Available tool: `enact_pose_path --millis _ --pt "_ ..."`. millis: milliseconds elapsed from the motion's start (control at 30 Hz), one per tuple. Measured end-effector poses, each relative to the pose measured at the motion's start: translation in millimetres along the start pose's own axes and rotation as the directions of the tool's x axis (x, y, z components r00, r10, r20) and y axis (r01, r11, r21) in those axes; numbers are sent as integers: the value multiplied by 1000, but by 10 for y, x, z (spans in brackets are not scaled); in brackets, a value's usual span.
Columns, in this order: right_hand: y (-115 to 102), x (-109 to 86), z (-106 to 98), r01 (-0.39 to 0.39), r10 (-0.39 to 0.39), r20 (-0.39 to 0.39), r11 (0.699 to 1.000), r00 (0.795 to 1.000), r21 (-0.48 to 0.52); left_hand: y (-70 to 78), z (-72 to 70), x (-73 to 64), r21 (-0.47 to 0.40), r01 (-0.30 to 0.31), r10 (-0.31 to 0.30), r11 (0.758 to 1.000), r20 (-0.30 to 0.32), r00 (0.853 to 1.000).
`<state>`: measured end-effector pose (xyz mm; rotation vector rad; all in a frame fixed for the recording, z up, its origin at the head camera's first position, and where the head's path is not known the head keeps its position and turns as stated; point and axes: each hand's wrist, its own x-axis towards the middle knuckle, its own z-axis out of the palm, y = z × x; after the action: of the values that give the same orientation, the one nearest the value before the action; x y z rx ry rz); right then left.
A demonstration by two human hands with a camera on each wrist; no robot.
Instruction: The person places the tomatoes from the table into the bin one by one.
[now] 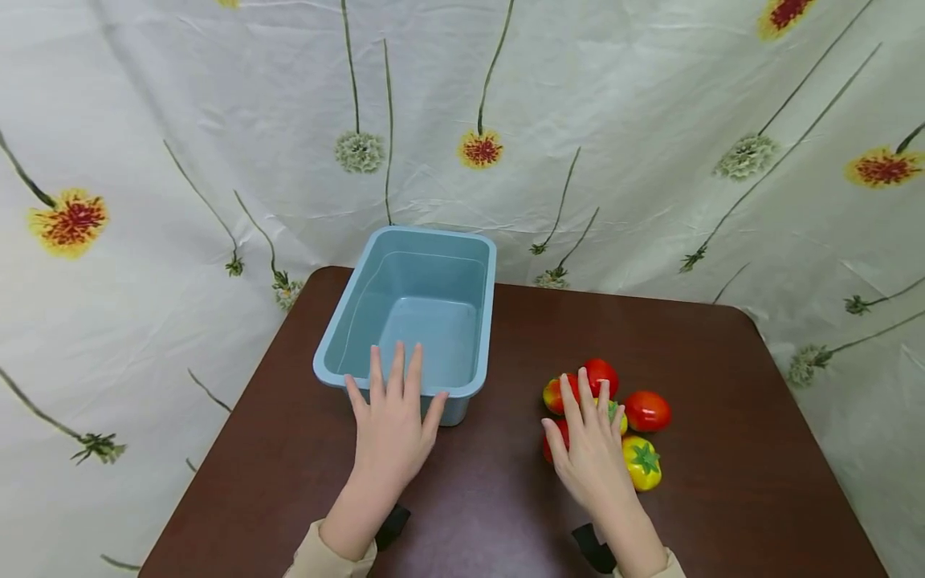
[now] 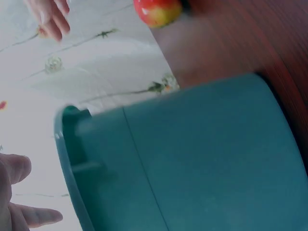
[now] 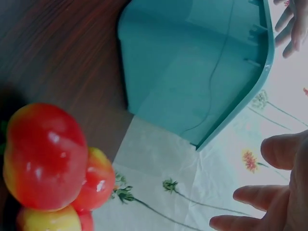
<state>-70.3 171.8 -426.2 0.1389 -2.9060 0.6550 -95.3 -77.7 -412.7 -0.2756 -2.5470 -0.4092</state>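
Note:
A blue plastic bin (image 1: 332,341) stands on the table; its floor shows bare in the head view. My left hand (image 1: 393,429) is over the bin's near rim, fingers straight and spread, holding nothing. Above a cluster of red and yellow tomato-like fruits hovers my right hand (image 1: 592,449), its fingers spread too. Around it I see a red fruit (image 1: 648,412), another red fruit (image 1: 601,376) and a yellow fruit (image 1: 643,463) with a green star-shaped top. The hand partly hides others. In the right wrist view a large red fruit (image 3: 45,156) appears apart from the fingers (image 3: 262,196).
The dark brown table (image 1: 708,361) has rounded far corners. Behind it and at its sides hangs a white cloth (image 1: 614,96) printed with flowers. The bin sits at the far left part of the table, the fruits to its right.

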Motion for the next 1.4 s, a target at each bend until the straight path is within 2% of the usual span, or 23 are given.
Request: enact_pose_path --millis 367,567,667,867,967,1133,1400 --pt "112 15 30 -42 42 -5 999 999 1 -341 -55 114 -15 120 -120 993 -42 992" --pt "121 3 74 -54 54 5 998 999 -19 -519 -120 178 -55 222 -222 973 15 975" --pt "133 -5 108 -58 59 5 998 998 -23 -606 -161 206 -73 286 -281 956 70 957" --pt "150 -16 179 -62 62 -1 998 998 -24 -756 -219 256 -104 403 -380 909 187 906" --pt "159 -24 210 -70 70 -3 997 998 -24 -819 -234 272 -134 448 -415 884 218 884" --pt "163 -51 238 -88 88 7 996 996 -26 -919 -230 300 -164 498 -451 852 253 856" --pt "187 -82 339 -97 98 24 994 995 -50 -1060 -201 334 -173 598 -513 783 363 778"
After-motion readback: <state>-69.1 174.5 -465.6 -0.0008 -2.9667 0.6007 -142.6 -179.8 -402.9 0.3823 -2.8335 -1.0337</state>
